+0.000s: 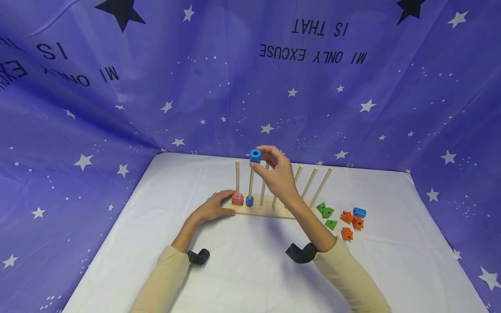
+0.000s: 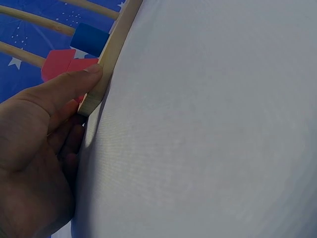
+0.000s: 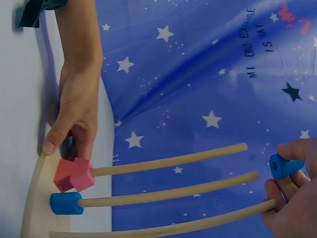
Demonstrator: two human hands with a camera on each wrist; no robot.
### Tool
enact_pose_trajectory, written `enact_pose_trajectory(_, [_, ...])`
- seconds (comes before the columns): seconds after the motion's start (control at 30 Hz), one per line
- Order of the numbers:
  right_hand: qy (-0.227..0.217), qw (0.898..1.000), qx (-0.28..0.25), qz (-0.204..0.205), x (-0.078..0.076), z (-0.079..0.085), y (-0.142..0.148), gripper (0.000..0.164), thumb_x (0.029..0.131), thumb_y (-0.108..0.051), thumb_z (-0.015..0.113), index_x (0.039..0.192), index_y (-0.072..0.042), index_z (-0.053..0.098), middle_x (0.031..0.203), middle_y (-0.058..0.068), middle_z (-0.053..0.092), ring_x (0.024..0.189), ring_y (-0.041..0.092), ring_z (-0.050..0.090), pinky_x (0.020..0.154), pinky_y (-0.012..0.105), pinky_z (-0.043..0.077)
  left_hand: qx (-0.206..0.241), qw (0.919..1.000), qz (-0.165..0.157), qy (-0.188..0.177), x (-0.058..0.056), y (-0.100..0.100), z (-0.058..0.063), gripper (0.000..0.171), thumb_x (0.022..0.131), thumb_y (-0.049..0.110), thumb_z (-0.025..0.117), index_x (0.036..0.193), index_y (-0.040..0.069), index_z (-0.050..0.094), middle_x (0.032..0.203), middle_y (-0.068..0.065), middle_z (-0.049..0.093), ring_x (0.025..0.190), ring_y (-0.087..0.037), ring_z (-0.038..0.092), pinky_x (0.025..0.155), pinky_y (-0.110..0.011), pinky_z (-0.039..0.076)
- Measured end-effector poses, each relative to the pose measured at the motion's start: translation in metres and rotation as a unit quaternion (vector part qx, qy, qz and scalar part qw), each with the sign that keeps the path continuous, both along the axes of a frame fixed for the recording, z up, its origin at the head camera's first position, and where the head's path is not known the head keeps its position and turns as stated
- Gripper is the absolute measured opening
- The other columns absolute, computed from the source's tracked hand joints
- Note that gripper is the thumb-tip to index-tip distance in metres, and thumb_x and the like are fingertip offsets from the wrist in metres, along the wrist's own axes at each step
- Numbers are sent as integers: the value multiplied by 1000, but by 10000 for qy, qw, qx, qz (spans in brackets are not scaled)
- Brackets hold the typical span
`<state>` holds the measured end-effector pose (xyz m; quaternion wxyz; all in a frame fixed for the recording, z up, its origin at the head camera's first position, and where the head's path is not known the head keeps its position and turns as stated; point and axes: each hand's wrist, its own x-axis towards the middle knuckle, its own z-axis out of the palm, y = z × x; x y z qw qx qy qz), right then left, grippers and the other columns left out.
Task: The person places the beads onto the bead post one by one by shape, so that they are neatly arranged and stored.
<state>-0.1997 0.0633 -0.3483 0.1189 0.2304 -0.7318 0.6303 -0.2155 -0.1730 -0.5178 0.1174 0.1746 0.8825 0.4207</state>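
Note:
My right hand (image 1: 279,176) pinches a blue cylinder bead (image 1: 255,155) between thumb and fingers. In the right wrist view, the held bead (image 3: 287,167) is just off the tip of the second peg (image 3: 198,188), its hole facing the peg. My left hand (image 1: 213,206) grips the left end of the wooden peg base (image 1: 266,211), with the thumb on its front edge (image 2: 94,69). A pink notched block (image 1: 237,199) sits at the foot of the first peg. Another blue cylinder bead (image 1: 249,201) sits at the foot of the second.
Several more upright pegs (image 1: 322,187) stand along the base. Right of it lie green triangular blocks (image 1: 328,212), several orange notched blocks (image 1: 346,234) and a blue cylinder (image 1: 359,212). A purple starred curtain (image 1: 219,87) surrounds the white table (image 1: 242,269).

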Motion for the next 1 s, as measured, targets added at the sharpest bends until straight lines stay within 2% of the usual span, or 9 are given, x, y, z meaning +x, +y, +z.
enact_pose_trajectory(0.17, [-201, 9996, 70, -198, -8, -14, -5, 34, 87, -3, 75, 119, -1, 63, 112, 11, 68, 108, 23, 63, 96, 38, 49, -49, 10000, -6, -7, 0, 1, 0, 72, 86, 22, 78, 148, 6, 46, 152, -18, 43, 139, -39, 35, 115, -57, 25])
enact_pose_trajectory(0.4, [-421, 9986, -156, -282, -9, -30, -13, 38, 87, -1, 75, 121, 5, 60, 118, 21, 62, 111, 34, 62, 98, 42, 50, -6, 10000, 15, -37, 0, 1, 0, 72, 86, 24, 78, 148, 5, 46, 152, -18, 43, 139, -40, 35, 115, -58, 25])
enact_pose_trajectory(0.5, [-556, 9975, -234, -364, -9, -39, -14, 37, 87, -3, 76, 121, 3, 61, 117, 20, 63, 111, 33, 62, 99, 42, 50, -2, 10000, 7, 0, 0, 1, 0, 72, 86, 23, 78, 148, 5, 46, 151, -18, 43, 138, -40, 36, 114, -58, 26])
enact_pose_trajectory(0.63, [-735, 9958, -172, -516, -9, -57, -15, 35, 87, -5, 77, 118, 1, 62, 113, 17, 65, 110, 32, 63, 99, 44, 49, -15, 10000, -1, -1, -1, 1, 1, 72, 86, 23, 78, 148, 5, 46, 152, -18, 43, 139, -40, 35, 114, -58, 26])
enact_pose_trajectory(0.87, [-1267, 9891, 18, -753, -8, -101, -18, 36, 84, -5, 78, 116, 1, 62, 110, 16, 67, 110, 34, 62, 102, 53, 46, -36, 10000, -33, 26, -1, 1, 0, 72, 86, 22, 78, 148, 4, 46, 151, -18, 43, 139, -40, 35, 115, -57, 25])
enact_pose_trajectory(1.0, [-1610, 9834, 123, -823, -7, -125, -19, 36, 84, -4, 78, 116, 1, 63, 111, 16, 68, 111, 35, 62, 102, 52, 45, 7, 9999, -87, 98, -1, -1, -1, 72, 86, 24, 78, 147, 3, 47, 151, -19, 44, 139, -41, 35, 115, -57, 25])
